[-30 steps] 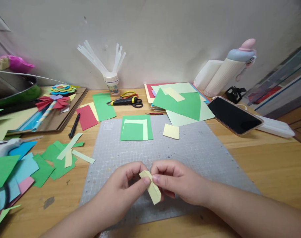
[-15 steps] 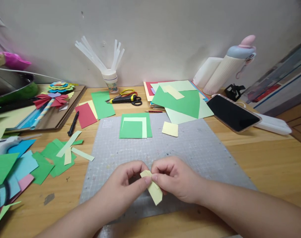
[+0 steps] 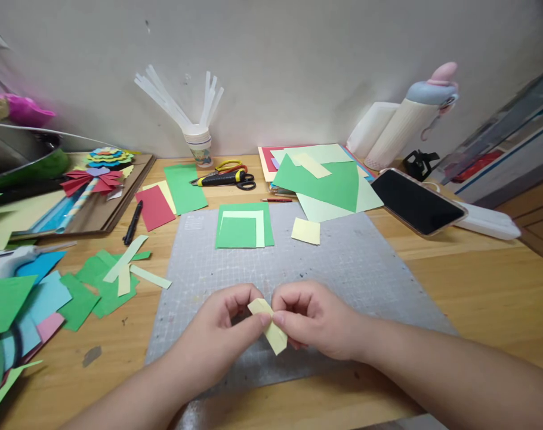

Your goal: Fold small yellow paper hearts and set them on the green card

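Note:
Between both thumbs and fingers is a small folded piece of pale yellow paper (image 3: 277,338), held slanting above the grey cutting mat (image 3: 200,269). My left hand (image 3: 229,322) pinches its left side, the thumb on top. From the right, my right hand (image 3: 314,319) grips the opposite edge with thumb and curled forefinger. The fingers hide parts of the folds. Farther up the mat lie a pale yellow square (image 3: 306,231) and a stack of green and light green squares (image 3: 244,226).
Green scraps (image 3: 114,292) and a glue gun (image 3: 12,263) lie at left. Behind the mat are a utility knife (image 3: 222,178), a paper cup (image 3: 199,146) with clear sticks, and stacked coloured paper (image 3: 325,185). A phone (image 3: 419,203) and a bottle (image 3: 403,128) stand at right.
The folded yellow paper has tilted and risen slightly between my hands, and its lower end shows shorter. Both hands keep their pinch; the view has shifted a little.

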